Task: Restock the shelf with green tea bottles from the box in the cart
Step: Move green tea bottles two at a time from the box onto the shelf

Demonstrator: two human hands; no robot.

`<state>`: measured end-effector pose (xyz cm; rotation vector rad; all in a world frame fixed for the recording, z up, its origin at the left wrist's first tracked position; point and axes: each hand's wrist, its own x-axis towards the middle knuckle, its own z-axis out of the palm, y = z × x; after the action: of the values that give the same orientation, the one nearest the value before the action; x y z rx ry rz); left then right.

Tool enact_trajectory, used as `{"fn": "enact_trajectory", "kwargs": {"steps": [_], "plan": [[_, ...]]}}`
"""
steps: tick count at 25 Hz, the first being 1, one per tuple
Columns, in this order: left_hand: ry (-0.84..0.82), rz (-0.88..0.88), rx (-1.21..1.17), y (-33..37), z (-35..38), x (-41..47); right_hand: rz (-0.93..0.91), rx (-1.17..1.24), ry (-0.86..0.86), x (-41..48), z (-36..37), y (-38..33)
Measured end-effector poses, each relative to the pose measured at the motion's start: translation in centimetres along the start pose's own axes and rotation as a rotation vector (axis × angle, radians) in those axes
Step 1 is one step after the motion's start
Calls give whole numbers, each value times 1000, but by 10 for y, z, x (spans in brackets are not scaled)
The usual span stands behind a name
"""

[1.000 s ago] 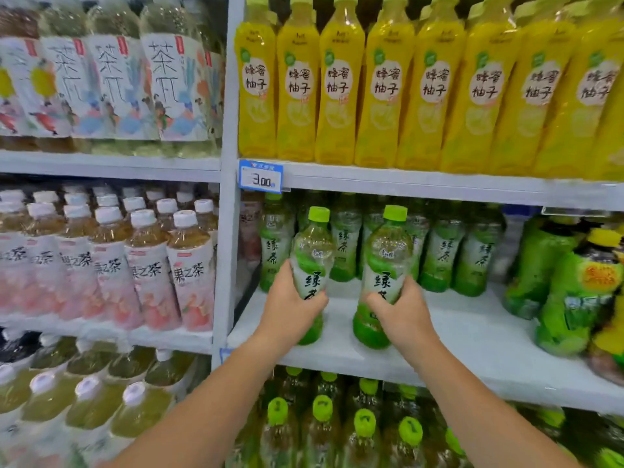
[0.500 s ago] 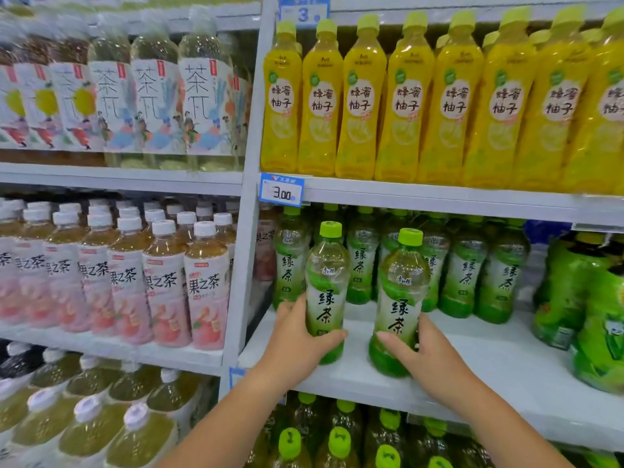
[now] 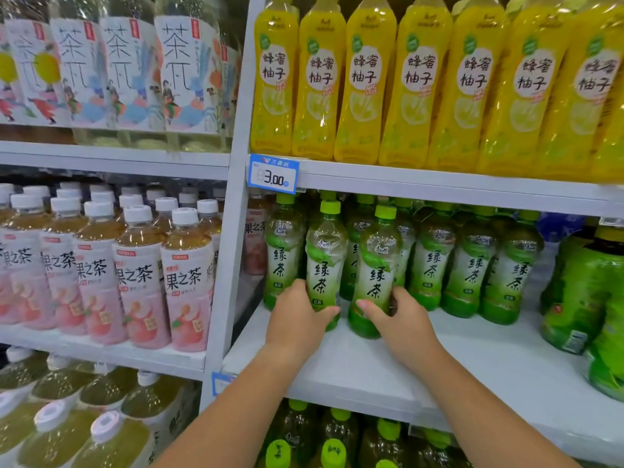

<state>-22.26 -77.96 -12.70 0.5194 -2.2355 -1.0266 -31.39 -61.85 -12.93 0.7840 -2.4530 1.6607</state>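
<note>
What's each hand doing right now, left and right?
Left hand: closed on a green tea bottle on the shelf.
Right hand: closed on the neighbouring green tea bottle.

Left hand [image 3: 297, 319] covers the lower label of its green tea bottle [image 3: 325, 261]; fingers behind it hidden. Right hand [image 3: 400, 320] hides its bottle [image 3: 374, 275] base side. Rear green tea row [image 3: 472, 265] past the fingertips partly blocked. Yellow bottles [image 3: 364, 79] caps cropped at top. Price tag [image 3: 273, 173] small print unreadable.
</note>
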Motion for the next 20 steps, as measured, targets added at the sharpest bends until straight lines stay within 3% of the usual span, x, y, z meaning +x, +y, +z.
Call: {"fn": "enact_trajectory", "kwargs": {"steps": [9, 20], "plan": [[95, 15, 339, 9, 20, 4, -108, -32, 74, 22, 21, 15], [139, 76, 193, -3, 22, -2, -54, 75, 34, 25, 17, 26]]}}
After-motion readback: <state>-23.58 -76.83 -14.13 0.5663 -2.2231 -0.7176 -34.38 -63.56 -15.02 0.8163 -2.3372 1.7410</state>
